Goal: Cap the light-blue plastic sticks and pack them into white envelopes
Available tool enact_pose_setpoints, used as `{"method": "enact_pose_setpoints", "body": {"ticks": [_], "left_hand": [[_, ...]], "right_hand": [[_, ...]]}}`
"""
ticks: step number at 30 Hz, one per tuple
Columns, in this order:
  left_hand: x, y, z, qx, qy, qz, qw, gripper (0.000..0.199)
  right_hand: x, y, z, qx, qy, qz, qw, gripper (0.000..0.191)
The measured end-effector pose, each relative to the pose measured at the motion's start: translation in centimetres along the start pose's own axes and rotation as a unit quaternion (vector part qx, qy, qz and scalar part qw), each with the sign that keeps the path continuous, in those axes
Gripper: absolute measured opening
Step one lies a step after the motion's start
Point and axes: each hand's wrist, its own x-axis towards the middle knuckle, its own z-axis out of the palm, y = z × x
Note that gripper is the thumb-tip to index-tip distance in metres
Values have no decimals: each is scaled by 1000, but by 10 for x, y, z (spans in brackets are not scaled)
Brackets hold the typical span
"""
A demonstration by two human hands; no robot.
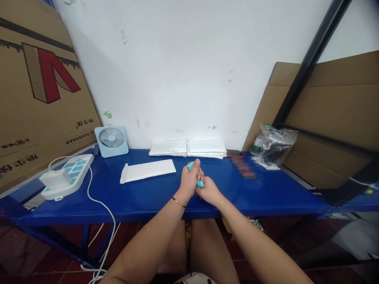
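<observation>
left hand [189,179] grip closed round teal object [200,184], frame centre | right hand [209,190] grip closed on its lower end, touching left | both above blue bench [266,193] | white flat pouch [148,171] just left | fan [111,141] far left

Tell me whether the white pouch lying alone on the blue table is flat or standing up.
Flat. The white pouch lies lengthwise on the blue table, left of the left hand.
</observation>
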Motion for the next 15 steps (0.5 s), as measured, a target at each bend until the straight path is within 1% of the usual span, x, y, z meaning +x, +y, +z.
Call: {"method": "enact_pose_setpoints", "body": {"ticks": [1, 2, 3, 4, 5, 6, 7, 8, 9, 10, 11, 12, 15], "left_hand": [[1, 2, -7, 54, -27, 3, 998, 46], [3, 4, -16, 123, -64, 6, 990, 43], [5, 5, -28, 204, -102, 14, 974, 48], [7, 5, -41, 302, -140, 15, 943, 72], [10, 4, -55, 405, -163, -3, 900, 94], [14, 3, -69, 505, -159, -38, 847, 105], [18, 0, -82, 592, -139, -78, 790, 107], [22, -3, -94, 659, -114, -109, 735, 101], [26, -7, -104, 703, -100, -119, 694, 89], [31, -10, -111, 728, -105, -117, 667, 79], [34, -13, -117, 743, -113, -112, 650, 72], [36, -14, -121, 750, -120, -106, 642, 68], [36, -12, -126, 757, -120, -83, 637, 62]], "right_hand": [[0, 3, -2, -8, 4, 6, 1000, 11], [-1, 6, -5, -17, 7, 10, 1000, 14], [-1, 10, -10, -26, 11, 16, 999, 16], [-1, 14, -16, -36, 15, 24, 999, 17], [-1, 18, -23, -46, 19, 35, 998, 18], [-1, 22, -31, -55, 23, 46, 997, 19], [-1, 25, -38, -63, 26, 56, 996, 20], [-1, 27, -45, -69, 30, 64, 995, 21], [-1, 29, -51, -73, 33, 68, 994, 22], [-1, 30, -56, -76, 33, 70, 994, 23], [-1, 31, -60, -80, 34, 70, 994, 23], [-2, 31, -63, -84, 35, 70, 993, 24], [-3, 32, -68, -108, 35, 71, 991, 24]]}}
